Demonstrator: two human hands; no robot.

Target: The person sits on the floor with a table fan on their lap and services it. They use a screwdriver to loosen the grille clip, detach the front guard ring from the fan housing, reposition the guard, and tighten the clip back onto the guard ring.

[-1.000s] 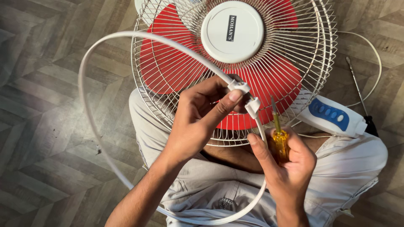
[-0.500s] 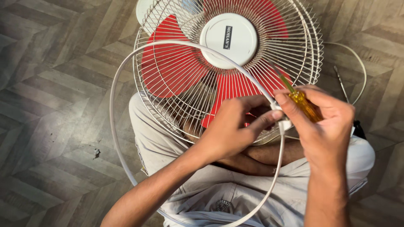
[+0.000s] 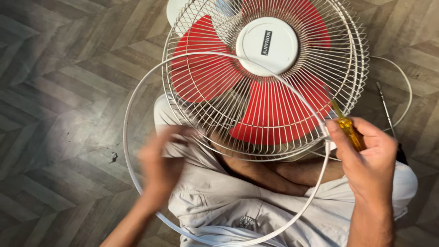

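Left hand (image 3: 160, 167) was motion-blurred at lower left, over the lap; couldn't tell if open or closed. White plastic rim band (image 3: 130, 169) looped from left of frame around the fan guard (image 3: 206, 114) at centre: looked light, springy, probably whippy if held at one point (better taken near the clasp end). Right hand (image 3: 368, 158), at right, was clamped on the yellow-handled screwdriver (image 3: 350, 132), touching the band's end.

The left hand (image 3: 157, 167) is blurred, so its grip cannot be told. The fan (image 3: 265, 77) is cut off by the top edge. The right hand (image 3: 370, 160) hides most of the yellow screwdriver (image 3: 350, 130).
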